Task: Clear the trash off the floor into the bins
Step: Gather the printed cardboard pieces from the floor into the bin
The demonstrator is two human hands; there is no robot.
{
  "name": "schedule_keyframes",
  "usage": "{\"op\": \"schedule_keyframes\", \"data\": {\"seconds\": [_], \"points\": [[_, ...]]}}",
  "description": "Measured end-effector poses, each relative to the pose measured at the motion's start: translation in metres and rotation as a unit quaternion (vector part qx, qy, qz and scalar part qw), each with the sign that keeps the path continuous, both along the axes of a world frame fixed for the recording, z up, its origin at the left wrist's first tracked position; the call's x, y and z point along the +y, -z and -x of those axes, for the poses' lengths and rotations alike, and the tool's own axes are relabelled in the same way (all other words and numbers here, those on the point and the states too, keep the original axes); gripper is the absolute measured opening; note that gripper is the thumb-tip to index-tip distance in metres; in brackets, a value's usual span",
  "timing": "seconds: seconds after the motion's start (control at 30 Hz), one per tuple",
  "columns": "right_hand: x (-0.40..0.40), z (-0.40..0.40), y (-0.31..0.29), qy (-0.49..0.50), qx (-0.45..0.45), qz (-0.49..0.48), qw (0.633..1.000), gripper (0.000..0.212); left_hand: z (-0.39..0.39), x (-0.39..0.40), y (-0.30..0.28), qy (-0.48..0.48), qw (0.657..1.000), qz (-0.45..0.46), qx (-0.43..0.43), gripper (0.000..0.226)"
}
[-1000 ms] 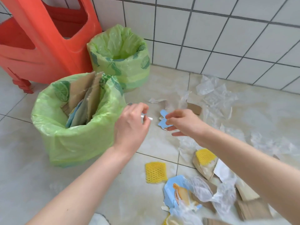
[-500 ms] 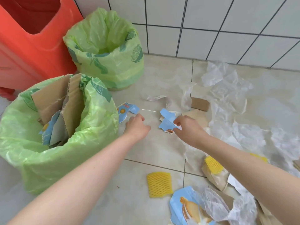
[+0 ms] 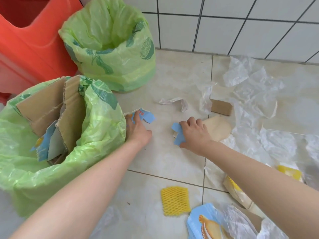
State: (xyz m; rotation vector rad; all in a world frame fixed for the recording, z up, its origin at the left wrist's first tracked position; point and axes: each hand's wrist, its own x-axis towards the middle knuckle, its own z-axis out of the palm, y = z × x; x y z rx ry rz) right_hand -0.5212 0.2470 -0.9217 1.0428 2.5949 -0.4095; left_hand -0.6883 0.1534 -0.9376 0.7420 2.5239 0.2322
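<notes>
- I see my left hand (image 3: 137, 131) down on the floor (image 3: 165, 156) just beside the near bin (image 3: 96, 135), fingers stretched flat onto a torn blue printed scrap (image 3: 146, 116); it presses the scrap rather than curling round it
- My right hand (image 3: 194, 133) is clenched round a plain blue card piece (image 3: 177, 134), thumb below and fingers curled over the top, low over the floor
- Just beyond that hand lies a tan cardboard sheet (image 3: 218, 129), and further back a small brown cardboard piece (image 3: 221, 107)
- The near bin, lined with a green bag, holds upright corrugated cardboard (image 3: 51, 104) and a blue printed piece
- The far bin (image 3: 112, 49), also green-lined, stands against the tiled wall (image 3: 224, 23); I cannot see its bottom
- An orange plastic stool (image 3: 31, 45) sits behind both bins
- Crumpled clear plastic film (image 3: 250, 94) is spread across the floor to the right
- Nearer me lie a yellow foam net (image 3: 175, 200) and a blue wrapper with a biscuit picture (image 3: 207, 225), partly under film
</notes>
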Motion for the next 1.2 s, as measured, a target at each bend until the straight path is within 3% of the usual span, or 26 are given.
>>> {"op": "schedule_keyframes", "data": {"seconds": [0.17,0.37,0.57,0.67,0.8,0.9,0.97,1.13,1.2], "points": [[-0.02,-0.017,-0.001,-0.036,0.06,0.012,0.997,0.055,-0.034,-0.014,0.0,0.064,0.996,0.032,0.05,0.085],[-0.047,-0.04,-0.015,0.01,0.143,0.109,0.984,0.043,-0.061,-0.029,0.0,0.109,0.99,0.076,0.052,0.08],[-0.058,-0.067,-0.039,0.114,0.243,0.19,0.945,0.035,-0.063,-0.038,0.001,0.155,0.985,0.03,0.068,0.062],[-0.057,-0.074,-0.049,0.197,0.294,0.219,0.909,0.034,-0.064,-0.042,0.002,0.174,0.982,0.016,0.065,0.056],[-0.045,-0.081,-0.051,0.309,0.319,0.258,0.858,0.031,-0.065,-0.046,0.004,0.182,0.983,0.029,0.022,0.063],[-0.031,-0.087,-0.05,0.438,0.334,0.327,0.768,0.038,-0.064,-0.051,0.003,0.169,0.985,0.039,-0.015,0.052],[-0.02,-0.091,-0.051,0.496,0.352,0.359,0.709,0.041,-0.064,-0.051,0.002,0.155,0.986,0.023,-0.049,0.057],[0.01,-0.1,-0.057,0.546,0.41,0.391,0.617,0.031,-0.061,-0.047,-0.002,0.117,0.989,0.017,-0.092,0.074],[0.019,-0.1,-0.057,0.547,0.419,0.396,0.607,0.032,-0.057,-0.045,-0.002,0.12,0.989,0.054,-0.072,0.073]]}}
